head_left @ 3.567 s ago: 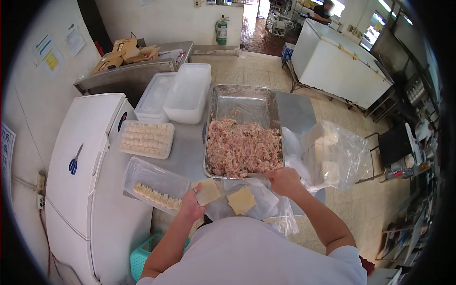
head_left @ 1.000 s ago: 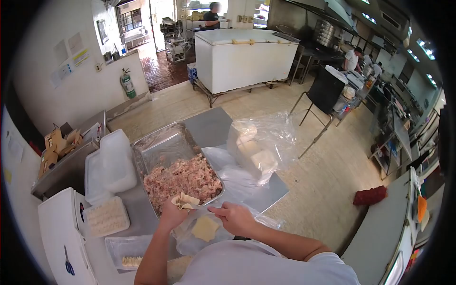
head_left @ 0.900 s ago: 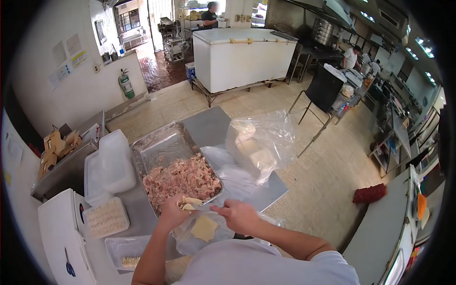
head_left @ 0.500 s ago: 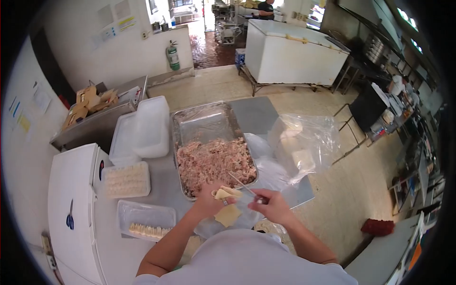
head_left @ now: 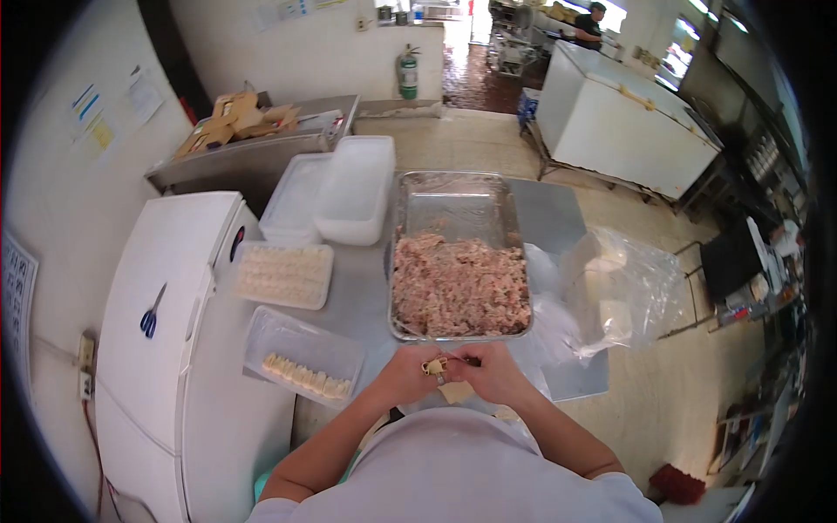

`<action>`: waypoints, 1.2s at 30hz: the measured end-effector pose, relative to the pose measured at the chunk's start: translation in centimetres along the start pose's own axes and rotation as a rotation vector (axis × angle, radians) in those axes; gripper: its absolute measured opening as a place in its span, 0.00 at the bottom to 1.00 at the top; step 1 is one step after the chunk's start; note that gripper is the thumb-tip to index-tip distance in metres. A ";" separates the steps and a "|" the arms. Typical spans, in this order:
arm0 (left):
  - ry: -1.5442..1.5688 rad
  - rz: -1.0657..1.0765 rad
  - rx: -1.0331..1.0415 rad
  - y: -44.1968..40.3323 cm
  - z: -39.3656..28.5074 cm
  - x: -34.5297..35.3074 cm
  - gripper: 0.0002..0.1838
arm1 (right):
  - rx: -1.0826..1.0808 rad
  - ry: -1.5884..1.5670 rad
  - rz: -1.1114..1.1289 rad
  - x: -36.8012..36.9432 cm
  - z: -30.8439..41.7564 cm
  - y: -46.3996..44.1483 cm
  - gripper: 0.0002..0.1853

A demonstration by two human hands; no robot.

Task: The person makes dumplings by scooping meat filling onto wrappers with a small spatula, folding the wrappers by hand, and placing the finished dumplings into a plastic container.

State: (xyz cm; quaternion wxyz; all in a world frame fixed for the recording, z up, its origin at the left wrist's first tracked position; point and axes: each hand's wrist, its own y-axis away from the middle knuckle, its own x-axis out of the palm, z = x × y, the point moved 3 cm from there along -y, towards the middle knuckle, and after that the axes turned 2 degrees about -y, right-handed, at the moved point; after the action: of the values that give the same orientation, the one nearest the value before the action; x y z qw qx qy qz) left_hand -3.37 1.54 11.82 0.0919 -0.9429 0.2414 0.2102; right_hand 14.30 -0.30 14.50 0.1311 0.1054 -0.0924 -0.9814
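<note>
Dumpling (head_left: pixel 433 366): sits in the curled left hand (head_left: pixel 404 375), just on the near side of the meat tray (head_left: pixel 458 209); looks gathered around filling and, by judgement, not fully closed.

Left-hand grip: thumb and fingers pinching the pale wrapper from around its sides.

Right hand (head_left: pixel 494 373): closes around a dark handle (head_left: pixel 472 361), fingertips right beside the dumpling; cannot tell the kind of tool, mostly hidden.

Done so far: judging by the containers, one well packed and another only begun.

Left to use: plenty of meat mixture (head_left: pixel 459 283), plus flat wrappers (head_left: pixel 456 394) just on the near side of the hands — partly covered, number impossible to tell.

Meat tray: holds the mixture spread over the near and middle parts, with bare metal at the far end.

Near-left container (head_left: pixel 303 343): lies slightly turned, with a single row of finished dumplings (head_left: pixel 307 375) along the near side and bare floor beyond.

Packed container (head_left: pixel 326 298): stands farther left, filled with pale pieces (head_left: pixel 283 272) in close rows.

Far-left containers (head_left: pixel 353 187): stand side by side, translucent and overlapping — contents not readable.

Clear bag (head_left: pixel 602 288): rests right of the tray, wrapped loosely around pale blocks.
</note>
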 end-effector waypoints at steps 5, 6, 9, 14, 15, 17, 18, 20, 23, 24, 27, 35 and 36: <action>0.292 -0.125 -0.426 3.7 2.6 -2.2 0.12 | -0.002 0.091 0.013 1.4 1.4 -1.5 0.10; 0.222 -0.202 -0.397 4.5 3.8 -2.7 0.13 | -0.002 0.102 0.015 1.8 1.1 -1.8 0.10; 0.169 -0.408 -0.412 7.1 8.0 -4.6 0.17 | -0.010 0.072 0.039 3.2 -0.6 -2.7 0.10; -0.035 -0.797 -0.609 11.7 12.2 -13.3 0.21 | 0.123 0.033 0.135 6.2 -0.8 -3.1 0.09; -0.179 -0.897 -0.635 12.7 13.3 -15.5 0.22 | 0.134 0.029 0.142 6.7 -0.9 -3.2 0.09; -0.368 -0.858 -0.809 14.6 14.2 -20.3 0.21 | 0.125 -0.002 0.160 7.7 -1.6 -3.5 0.09; -0.335 -0.839 -0.814 15.8 15.3 -22.1 0.20 | 0.122 -0.018 0.165 8.2 -1.8 -3.6 0.09; -0.270 -0.795 -0.822 18.0 18.4 -24.8 0.18 | 0.127 -0.009 0.167 9.1 -0.8 -3.7 0.09; -0.274 -0.529 -0.842 19.2 21.3 -27.0 0.17 | 0.124 -0.014 0.166 10.4 -0.7 -3.8 0.09; -0.407 -0.444 -0.868 19.0 21.6 -27.2 0.16 | 0.120 -0.019 0.165 10.8 -0.9 -3.9 0.09; -0.704 -0.196 -0.947 17.7 22.4 -27.0 0.16 | 0.124 -0.025 0.148 11.9 -1.4 -3.9 0.10; -0.833 0.006 -1.050 15.3 21.6 -27.6 0.14 | 0.128 0.004 0.104 13.9 -2.8 -3.7 0.11; -0.853 0.010 -1.035 15.1 21.5 -27.6 0.13 | 0.127 0.012 0.091 14.0 -3.1 -3.8 0.10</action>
State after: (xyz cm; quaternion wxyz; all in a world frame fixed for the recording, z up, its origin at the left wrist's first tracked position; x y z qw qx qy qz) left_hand -40.37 5.85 3.72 -0.2857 -0.6985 0.0562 0.6536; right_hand 0.89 -1.11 8.13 0.1689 0.1150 -0.1584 -0.9660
